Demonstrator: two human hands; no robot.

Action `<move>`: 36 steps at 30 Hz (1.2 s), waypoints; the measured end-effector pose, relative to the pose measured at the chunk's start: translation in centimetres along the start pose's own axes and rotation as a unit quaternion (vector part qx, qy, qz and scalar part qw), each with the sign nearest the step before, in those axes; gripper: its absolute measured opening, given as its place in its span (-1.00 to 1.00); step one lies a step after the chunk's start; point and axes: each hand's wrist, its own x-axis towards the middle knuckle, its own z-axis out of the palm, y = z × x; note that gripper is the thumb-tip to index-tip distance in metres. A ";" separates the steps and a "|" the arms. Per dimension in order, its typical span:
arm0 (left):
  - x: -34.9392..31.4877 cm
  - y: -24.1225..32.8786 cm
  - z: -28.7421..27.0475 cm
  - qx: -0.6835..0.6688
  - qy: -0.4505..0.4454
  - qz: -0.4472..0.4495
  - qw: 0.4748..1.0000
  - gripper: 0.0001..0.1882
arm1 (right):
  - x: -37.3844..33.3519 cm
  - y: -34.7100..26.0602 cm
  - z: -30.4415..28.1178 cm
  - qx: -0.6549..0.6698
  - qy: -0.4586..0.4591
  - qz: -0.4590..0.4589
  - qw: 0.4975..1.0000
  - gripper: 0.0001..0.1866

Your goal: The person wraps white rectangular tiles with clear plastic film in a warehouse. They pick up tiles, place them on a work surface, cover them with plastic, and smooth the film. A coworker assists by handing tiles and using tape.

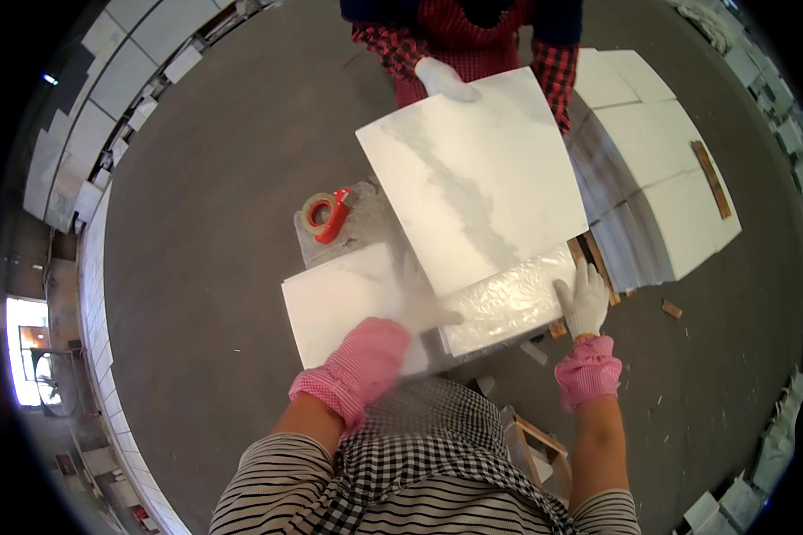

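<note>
A square white tile with grey veining (pixel 500 169) is held by a co-worker's gloved hand (pixel 446 80) at its far edge. It slants over a stack covered with clear crinkled plastic wrap (pixel 509 303). My right hand (pixel 586 301), in a white glove, has its fingers stretched out at the right edge of that wrapped stack. My left hand (pixel 428 308), also gloved, is smeared by motion between the wrapped stack and a plain white tile (pixel 343 299) to its left. Its fingers do not show clearly.
A red tape dispenser (pixel 326 216) lies on a grey surface (pixel 370 218) beyond the white tile. Stacked white tiles (pixel 651 169) stand at the right, with a wooden strip (pixel 711 179) on top. A wood offcut (pixel 672 308) lies on the floor. Near my legs is a wooden-edged box (pixel 540 437).
</note>
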 end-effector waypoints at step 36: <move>7.5 -11.4 -7.6 0.141 0.118 -0.110 0.977 -0.47 | -24.3 4.6 4.4 0.561 0.033 0.506 0.654 -0.49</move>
